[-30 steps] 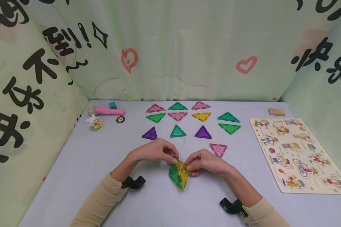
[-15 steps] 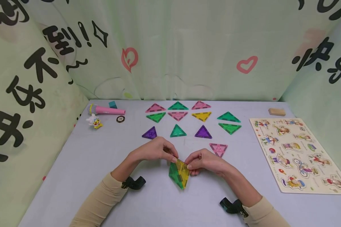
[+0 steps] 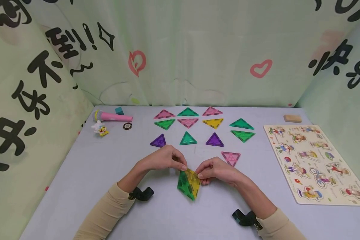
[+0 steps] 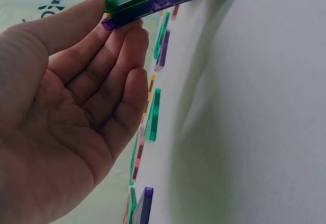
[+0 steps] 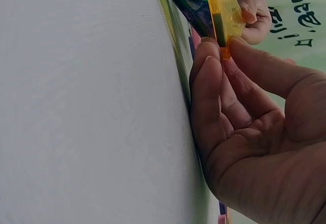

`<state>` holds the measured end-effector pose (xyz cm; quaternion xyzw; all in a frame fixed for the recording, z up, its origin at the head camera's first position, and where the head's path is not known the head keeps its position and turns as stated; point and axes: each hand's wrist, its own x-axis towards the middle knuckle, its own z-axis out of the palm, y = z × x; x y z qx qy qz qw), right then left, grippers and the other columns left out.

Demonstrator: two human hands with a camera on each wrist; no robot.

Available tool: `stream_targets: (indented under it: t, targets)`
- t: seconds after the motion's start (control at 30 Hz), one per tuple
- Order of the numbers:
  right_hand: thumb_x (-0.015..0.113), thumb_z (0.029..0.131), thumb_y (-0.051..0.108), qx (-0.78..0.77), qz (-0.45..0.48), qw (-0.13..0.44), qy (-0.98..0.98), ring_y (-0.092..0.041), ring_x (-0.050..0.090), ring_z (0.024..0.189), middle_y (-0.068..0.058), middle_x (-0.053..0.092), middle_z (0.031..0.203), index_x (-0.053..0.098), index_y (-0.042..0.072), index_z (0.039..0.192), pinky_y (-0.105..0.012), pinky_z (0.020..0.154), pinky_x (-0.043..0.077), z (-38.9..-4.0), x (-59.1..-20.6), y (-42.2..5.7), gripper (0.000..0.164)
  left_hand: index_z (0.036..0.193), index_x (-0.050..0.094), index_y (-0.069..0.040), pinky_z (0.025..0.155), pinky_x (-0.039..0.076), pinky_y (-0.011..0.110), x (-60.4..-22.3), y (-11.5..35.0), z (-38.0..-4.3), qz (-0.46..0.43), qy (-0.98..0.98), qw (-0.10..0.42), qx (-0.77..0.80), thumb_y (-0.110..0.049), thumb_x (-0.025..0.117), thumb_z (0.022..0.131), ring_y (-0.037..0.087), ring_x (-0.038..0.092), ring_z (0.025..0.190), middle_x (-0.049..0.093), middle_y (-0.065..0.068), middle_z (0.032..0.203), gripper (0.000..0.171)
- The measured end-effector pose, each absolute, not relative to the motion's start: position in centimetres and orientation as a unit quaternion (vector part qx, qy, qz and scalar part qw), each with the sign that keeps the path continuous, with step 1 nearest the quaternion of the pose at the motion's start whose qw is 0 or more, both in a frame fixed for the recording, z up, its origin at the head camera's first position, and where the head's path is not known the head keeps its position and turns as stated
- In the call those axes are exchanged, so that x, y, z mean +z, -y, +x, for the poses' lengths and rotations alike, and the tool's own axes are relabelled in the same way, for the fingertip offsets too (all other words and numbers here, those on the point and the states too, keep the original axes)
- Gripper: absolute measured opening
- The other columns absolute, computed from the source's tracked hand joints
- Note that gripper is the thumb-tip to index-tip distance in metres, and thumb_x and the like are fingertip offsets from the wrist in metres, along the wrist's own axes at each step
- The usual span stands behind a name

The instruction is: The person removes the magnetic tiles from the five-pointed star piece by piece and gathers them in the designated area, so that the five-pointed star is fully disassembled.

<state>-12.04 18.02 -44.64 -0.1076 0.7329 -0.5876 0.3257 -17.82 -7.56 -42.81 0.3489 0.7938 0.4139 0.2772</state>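
My left hand [image 3: 168, 158] and right hand [image 3: 216, 170] hold a small joined shape of translucent triangular magnetic tiles above the table. Thumb and fingers of the left pinch its upper corner, where a green tile [image 3: 185, 185] meets a yellow tile [image 3: 193, 180]. In the left wrist view a purple tile [image 4: 168, 1] lies under the green one, angled against it. The right hand pinches the yellow tile's outer corner between thumb and fingertips. Seen from the right wrist, the purple tile [image 5: 191, 9] slants away from the yellow one, leaving a wedge-shaped gap.
Farther back lie loose triangle tiles, among them a purple one [image 3: 214, 140], a green one [image 3: 188, 138] and a pink one [image 3: 231, 158]. A toy microphone [image 3: 115, 117] and small figurine [image 3: 100, 128] sit at back left. On the right are a picture board [image 3: 310, 160] and wooden block [image 3: 292, 118].
The green side of the joined tiles has swung slightly left, so the shape looks a little wider. The left fingertips have shifted slightly left; the right hand keeps its place.
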Motion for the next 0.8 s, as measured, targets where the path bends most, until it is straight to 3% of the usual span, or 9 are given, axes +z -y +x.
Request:
stream_targets:
  t: [0.53, 0.8]
  targets:
    - [0.068, 0.093, 0.015, -0.565, -0.11, 0.281, -0.768, -0.013, 0.062, 0.069, -0.005, 0.071, 0.083, 0.073, -0.004, 0.102, -0.025, 0.067, 0.056, -12.07, -44.31, -18.11, 0.021, 0.089, 0.078, -0.024, 0.068, 0.044, 0.025, -43.56, 7.51, -17.74, 0.333, -0.803, 0.319, 0.378, -0.027, 0.075, 0.089, 0.008, 0.054, 0.074, 0.072, -0.008, 0.084, 0.004]
    - [0.069, 0.093, 0.019, -0.566, -0.094, 0.26, -0.777, -0.015, 0.06, 0.071, -0.004, 0.07, 0.085, 0.074, -0.001, 0.102, -0.026, 0.068, 0.054, -12.14, -44.15, -17.97, 0.023, 0.088, 0.078, -0.023, 0.067, 0.045, 0.024, -43.68, 7.48, -17.79, 0.34, -0.813, 0.292, 0.372, -0.025, 0.075, 0.089, 0.008, 0.054, 0.072, 0.072, -0.01, 0.082, 0.004]
